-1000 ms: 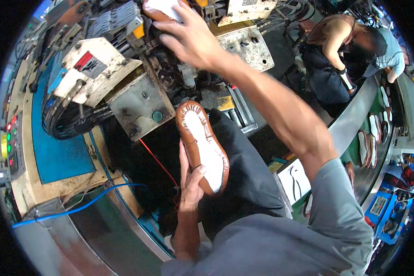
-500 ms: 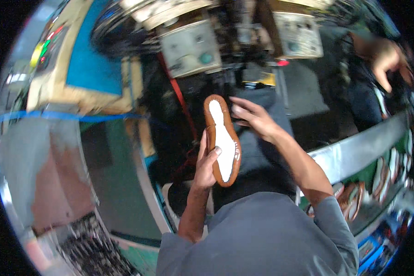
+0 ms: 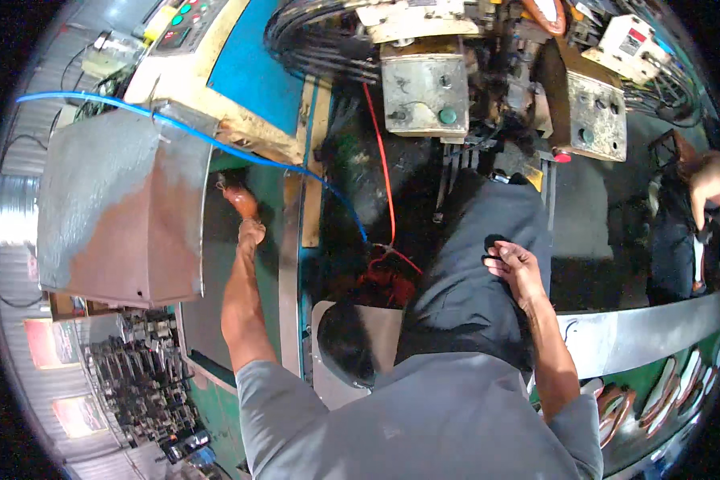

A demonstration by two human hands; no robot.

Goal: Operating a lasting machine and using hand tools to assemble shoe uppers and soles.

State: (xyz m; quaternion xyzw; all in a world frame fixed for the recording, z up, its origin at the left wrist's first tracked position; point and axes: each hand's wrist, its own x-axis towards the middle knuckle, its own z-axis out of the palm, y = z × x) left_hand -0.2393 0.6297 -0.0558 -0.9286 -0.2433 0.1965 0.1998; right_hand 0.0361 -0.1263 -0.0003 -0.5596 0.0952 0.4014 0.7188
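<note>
Stretched out to the left, my left hand (image 3: 252,231) grips one end of a brown shoe (image 3: 241,200) over a dark conveyor belt (image 3: 256,276). The shoe's far end reaches into the shade beside a grey metal housing, and its underside is hidden. My right hand (image 3: 518,270) hovers above my dark trousers with its fingers curled. A small black piece (image 3: 494,242) shows at those fingertips; its kind is too unclear to name.
Ahead stands a machine with two control boxes (image 3: 426,90) (image 3: 592,120); a white-soled brown shoe (image 3: 546,11) sits in it. A blue hose (image 3: 176,122) crosses the left. Several shoes (image 3: 670,390) fill a green-lined rack at right. A co-worker's hand (image 3: 710,182) is far right.
The shoe has gone from in front of me to the left, over the belt, in my left hand. My right hand has drawn back, away from the shoe. The view has shifted left.
</note>
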